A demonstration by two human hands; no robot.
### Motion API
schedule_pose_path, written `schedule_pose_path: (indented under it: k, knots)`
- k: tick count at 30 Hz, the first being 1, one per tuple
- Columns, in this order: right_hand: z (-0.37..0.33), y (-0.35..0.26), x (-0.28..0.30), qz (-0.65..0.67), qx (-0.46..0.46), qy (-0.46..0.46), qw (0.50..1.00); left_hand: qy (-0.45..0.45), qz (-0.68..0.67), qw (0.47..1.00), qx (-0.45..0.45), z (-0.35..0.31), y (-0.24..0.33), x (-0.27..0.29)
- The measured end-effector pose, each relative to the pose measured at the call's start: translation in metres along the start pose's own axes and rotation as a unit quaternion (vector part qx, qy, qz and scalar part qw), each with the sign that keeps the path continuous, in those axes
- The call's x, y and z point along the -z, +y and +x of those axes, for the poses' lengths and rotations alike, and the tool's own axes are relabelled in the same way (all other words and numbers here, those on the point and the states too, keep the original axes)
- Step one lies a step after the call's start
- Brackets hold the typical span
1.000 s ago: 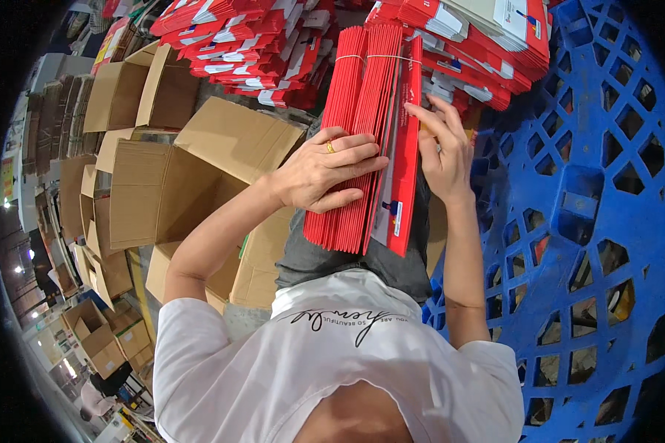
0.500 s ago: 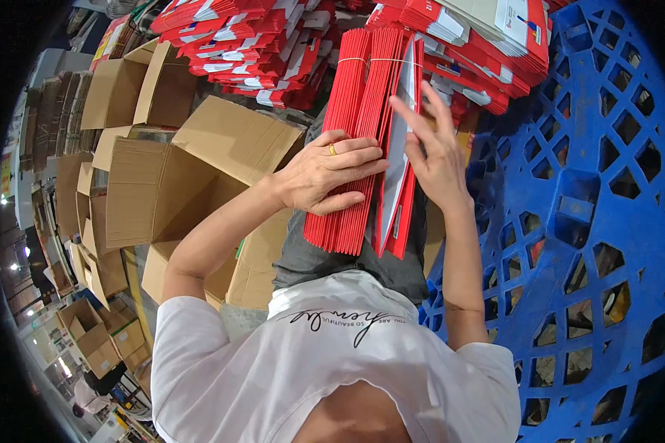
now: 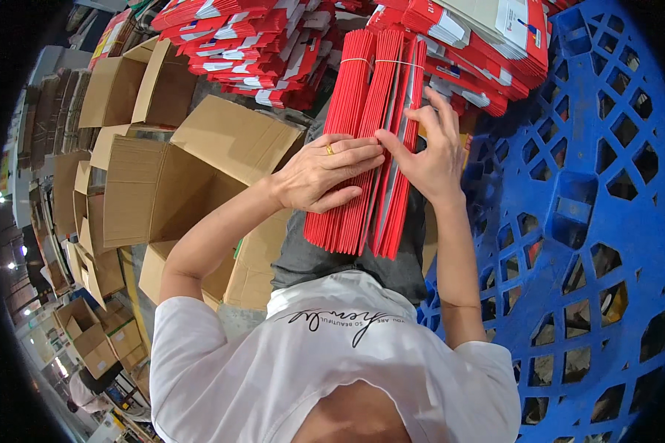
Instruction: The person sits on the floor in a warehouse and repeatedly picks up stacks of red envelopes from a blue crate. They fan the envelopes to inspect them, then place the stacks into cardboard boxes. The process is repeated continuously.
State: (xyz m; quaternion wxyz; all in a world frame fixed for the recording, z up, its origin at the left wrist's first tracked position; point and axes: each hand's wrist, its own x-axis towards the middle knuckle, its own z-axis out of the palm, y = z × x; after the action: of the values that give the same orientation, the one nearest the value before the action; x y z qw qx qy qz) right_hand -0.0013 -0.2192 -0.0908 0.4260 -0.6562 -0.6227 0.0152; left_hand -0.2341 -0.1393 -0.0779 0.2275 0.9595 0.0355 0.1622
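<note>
A bundle of flat, folded red card pieces rests on my lap, edges up, with a thin pale band round its far end. My left hand, wearing a ring, lies across the bundle with its fingers stretched out and its thumb apart. At the bundle's right side is my right hand, fingers and thumb apart. Its thumb tip touches the top edges close to my left fingertips. Between the right-hand pieces a grey-white inner face shows in a narrow gap.
Tall piles of similar red and white folded pieces stand beyond the lap. Open cardboard boxes crowd the left side. A blue plastic pallet with a lattice surface fills the right.
My right hand has shifted left, its thumb coming onto the bundle's top edges. The gap among the right-hand pieces has narrowed. My left hand stays nearly in place.
</note>
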Motion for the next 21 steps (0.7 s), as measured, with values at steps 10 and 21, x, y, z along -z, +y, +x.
schedule_pose_path:
  k: [10, 21]
  knots:
    - [0.000, 0.005, 0.013, 0.099, -0.047, -0.030, 0.994, -0.014, 0.002, 1.000, -0.013, -0.002, -0.005, 0.002]
    - [-0.005, 0.015, 0.003, 0.004, 0.051, -0.075, 0.996, 0.004, -0.011, 1.000, -0.011, -0.001, -0.006, 0.002]
